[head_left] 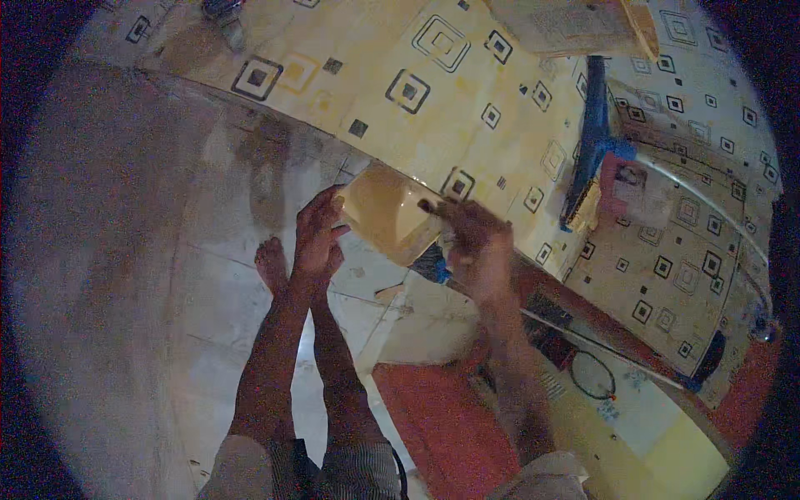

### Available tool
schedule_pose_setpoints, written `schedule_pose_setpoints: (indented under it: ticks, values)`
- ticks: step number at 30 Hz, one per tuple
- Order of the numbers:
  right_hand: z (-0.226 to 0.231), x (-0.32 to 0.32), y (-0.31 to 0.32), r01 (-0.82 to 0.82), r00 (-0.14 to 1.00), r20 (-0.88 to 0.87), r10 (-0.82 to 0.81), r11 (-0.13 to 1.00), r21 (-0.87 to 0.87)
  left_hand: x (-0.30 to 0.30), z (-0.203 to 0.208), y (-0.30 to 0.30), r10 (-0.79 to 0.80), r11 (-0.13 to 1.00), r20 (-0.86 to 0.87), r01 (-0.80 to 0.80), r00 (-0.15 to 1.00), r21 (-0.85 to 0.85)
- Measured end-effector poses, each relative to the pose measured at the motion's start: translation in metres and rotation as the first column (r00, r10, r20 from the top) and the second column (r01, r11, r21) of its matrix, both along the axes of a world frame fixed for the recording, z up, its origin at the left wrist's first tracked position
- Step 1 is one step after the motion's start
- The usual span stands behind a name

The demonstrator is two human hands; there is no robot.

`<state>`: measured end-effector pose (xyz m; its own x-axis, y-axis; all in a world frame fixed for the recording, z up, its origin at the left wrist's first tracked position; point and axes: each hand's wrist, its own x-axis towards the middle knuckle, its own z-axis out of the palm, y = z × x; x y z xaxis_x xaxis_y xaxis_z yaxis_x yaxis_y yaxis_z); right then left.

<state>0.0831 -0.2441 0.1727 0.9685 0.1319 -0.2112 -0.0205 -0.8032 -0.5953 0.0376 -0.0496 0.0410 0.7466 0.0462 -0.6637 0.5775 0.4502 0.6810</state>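
My left hand [319, 229] grips the left edge of a yellowish square piece [382, 204], smooth and shiny, that I cannot tell for a tray or a sheet. It is held tilted beside the edge of the patterned surface. At its right side is my right hand [477, 242], smeared a little by motion, with its fingers curled. A dark tip [429, 207] shows at those fingers, touching or just above the piece; whether it is a fingertip or a small tool is unclear. Partly hidden below the piece lies a dark blue thing [432, 265].
A pale cover [517, 92] with square motifs spreads ahead. On it lie a blue-handled brush [590, 158], a pink packet [621, 187] and a wooden-edged board [575, 29]. A red surface [437, 425] and a yellow-and-white surface [646, 417] are at lower right. My bare foot [271, 265] stands on the tiled floor [217, 300].
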Motion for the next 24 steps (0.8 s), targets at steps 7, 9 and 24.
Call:
schedule_pose_setpoints:
  ticks: [7, 9, 24]
  values:
    - [-0.026, -0.04, 0.008, -0.007, 0.996, 0.088, 0.021, 0.988, -0.157, -0.003, -0.008, 0.011, -0.056, 0.997, 0.037, 0.058, 0.998, -0.056]
    - [-0.03, -0.038, 0.013, -0.01, 0.998, -0.064, -0.002, 0.984, -0.178, -0.006, -0.009, 0.017, -0.057, 0.995, 0.014, 0.058, 0.998, -0.082]
    - [-0.093, -0.064, 0.027, 0.154, 0.986, 0.075, -0.147, 0.983, -0.102, -0.017, -0.044, 0.029, -0.183, 0.982, -0.015, 0.182, 0.983, -0.052]
